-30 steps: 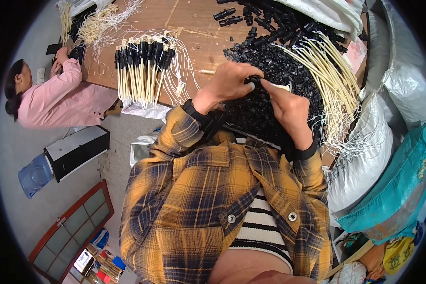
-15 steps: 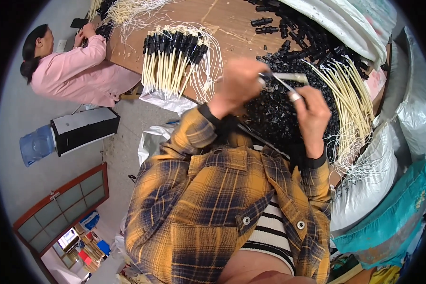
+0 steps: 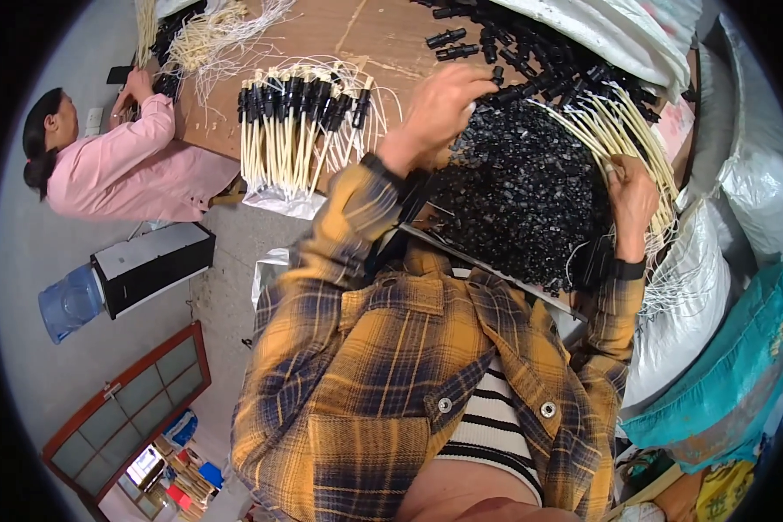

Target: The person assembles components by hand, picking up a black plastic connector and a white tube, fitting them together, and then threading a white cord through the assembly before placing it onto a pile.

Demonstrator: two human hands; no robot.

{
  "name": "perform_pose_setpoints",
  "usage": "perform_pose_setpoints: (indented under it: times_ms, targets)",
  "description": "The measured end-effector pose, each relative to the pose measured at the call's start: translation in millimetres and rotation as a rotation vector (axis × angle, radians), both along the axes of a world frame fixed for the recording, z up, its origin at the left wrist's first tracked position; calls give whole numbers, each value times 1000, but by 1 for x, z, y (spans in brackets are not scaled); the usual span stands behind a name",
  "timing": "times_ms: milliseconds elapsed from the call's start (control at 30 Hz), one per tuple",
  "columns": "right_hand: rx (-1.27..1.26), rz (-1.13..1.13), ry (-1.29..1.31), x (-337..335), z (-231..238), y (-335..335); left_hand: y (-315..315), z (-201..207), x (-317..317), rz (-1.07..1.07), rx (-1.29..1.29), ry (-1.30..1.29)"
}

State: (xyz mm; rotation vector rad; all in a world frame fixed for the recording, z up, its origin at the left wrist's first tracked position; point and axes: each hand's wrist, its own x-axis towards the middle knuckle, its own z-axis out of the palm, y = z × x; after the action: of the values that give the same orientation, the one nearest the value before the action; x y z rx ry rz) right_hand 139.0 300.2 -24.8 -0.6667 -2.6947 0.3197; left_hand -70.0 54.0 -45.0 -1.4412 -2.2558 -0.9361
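Observation:
My left hand [image 3: 441, 111] is raised over the far edge of the black parts pile, fingers curled together, with a black connector [image 3: 498, 75] at the fingertips. At the right, my right hand [image 3: 633, 202] pinches a cream tube at the near side of a bundle of cream tubes [image 3: 639, 139] with thin white wires trailing from them. Between my hands spreads a heap of small shiny black pieces [image 3: 526, 191]. Larger black connectors [image 3: 518, 61] lie loose beyond it. Left of my left hand, cream tubes fitted with black connectors [image 3: 296, 109] lie in a row.
A metal edge [image 3: 496, 270] borders the heap near my body. White sacks [image 3: 683, 304] and a teal sack [image 3: 713, 409] crowd the right side. A person in a pink top [image 3: 117, 165] works at the table's far left, near more pale wires [image 3: 213, 39].
My hands have moved apart from where they met over the heap. The left one went up and away; the right one moved right to the tube bundle. My view has shifted slightly.

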Motion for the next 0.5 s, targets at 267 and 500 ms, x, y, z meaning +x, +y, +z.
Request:
perform_pose_setpoints:
  times_ms: [267, 500]
  targets:
    - [76, 120, -108, 14, -12, 25, 28, -22, -34, -65, -352, -128]
    - [-116, 237, 135, 5, 12, -18, 3, 2, -10, -41, 465, -1467]
